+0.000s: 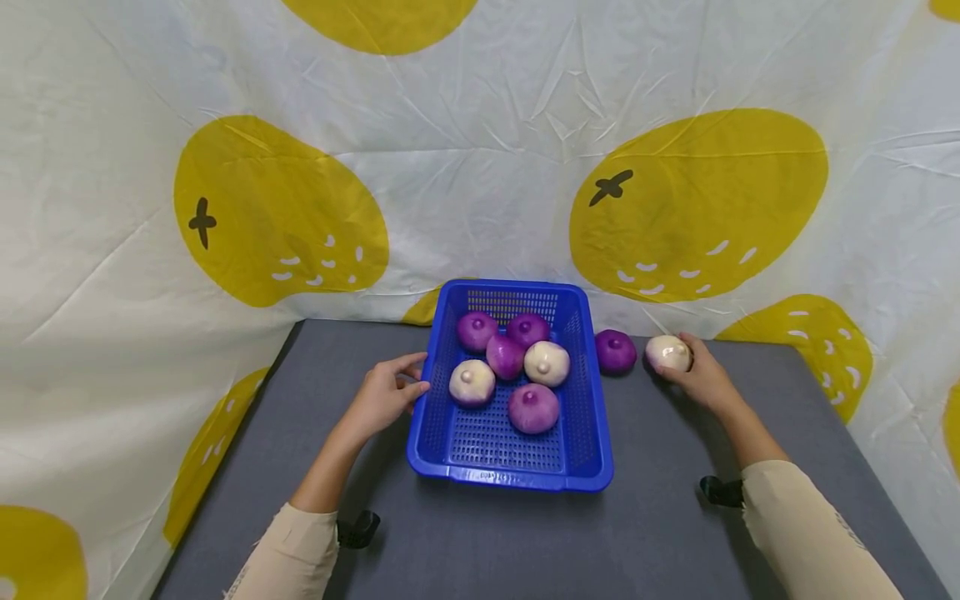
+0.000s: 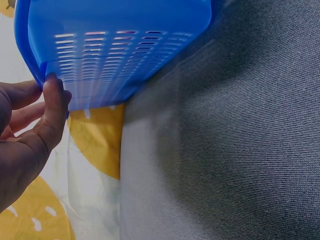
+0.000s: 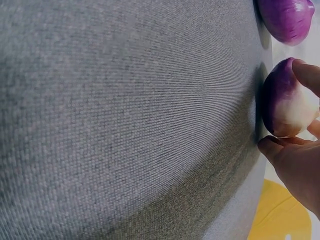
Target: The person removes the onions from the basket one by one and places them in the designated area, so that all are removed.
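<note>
A blue plastic basket (image 1: 510,477) stands mid-table, holding several purple onions (image 1: 533,408) and two white-and-purple ones (image 1: 547,363). At its left rim, my left hand (image 1: 382,397) pinches the edge between thumb and fingers; the left wrist view shows the fingertips (image 2: 52,87) on that rim. To the right of the basket, my right hand (image 1: 705,375) grips a white-and-purple onion (image 1: 667,353), thumb on one side and fingers on the other. The right wrist view shows this onion (image 3: 282,100) low over the table. Between it and the basket sits a single purple onion (image 1: 616,352).
A dark grey cloth covers the table (image 1: 660,517). Right behind its back edge hangs a white curtain (image 1: 480,200) printed with yellow fruit. Black wrist cameras (image 1: 358,529) sit at both sleeves.
</note>
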The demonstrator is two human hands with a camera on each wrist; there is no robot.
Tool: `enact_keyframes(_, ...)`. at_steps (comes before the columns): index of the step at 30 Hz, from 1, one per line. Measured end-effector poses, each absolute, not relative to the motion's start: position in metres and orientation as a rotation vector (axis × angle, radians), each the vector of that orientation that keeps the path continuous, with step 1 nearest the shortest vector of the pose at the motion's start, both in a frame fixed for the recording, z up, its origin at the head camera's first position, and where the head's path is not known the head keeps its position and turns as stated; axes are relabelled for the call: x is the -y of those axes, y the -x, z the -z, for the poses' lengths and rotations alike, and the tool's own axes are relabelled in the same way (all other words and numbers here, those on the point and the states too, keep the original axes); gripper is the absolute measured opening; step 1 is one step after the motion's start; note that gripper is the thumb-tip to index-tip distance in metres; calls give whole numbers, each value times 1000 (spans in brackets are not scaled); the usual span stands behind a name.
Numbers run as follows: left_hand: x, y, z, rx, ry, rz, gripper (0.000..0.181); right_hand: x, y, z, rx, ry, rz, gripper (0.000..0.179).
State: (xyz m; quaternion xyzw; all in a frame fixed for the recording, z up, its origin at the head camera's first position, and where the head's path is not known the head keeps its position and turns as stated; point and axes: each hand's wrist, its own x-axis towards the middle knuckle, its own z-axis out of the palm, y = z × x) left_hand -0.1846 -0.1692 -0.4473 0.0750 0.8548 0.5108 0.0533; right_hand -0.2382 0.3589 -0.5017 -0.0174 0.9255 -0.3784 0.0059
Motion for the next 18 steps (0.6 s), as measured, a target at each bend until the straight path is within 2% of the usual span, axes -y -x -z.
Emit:
enact_keyframes(11,169,185,447,-2599,-226,-1545,51,-364,238,501,-2876,63,1187,94)
enact_keyframes(18,169,185,447,-2605,-225,-1529,51,-363,235,475,-2914,45,1111,97)
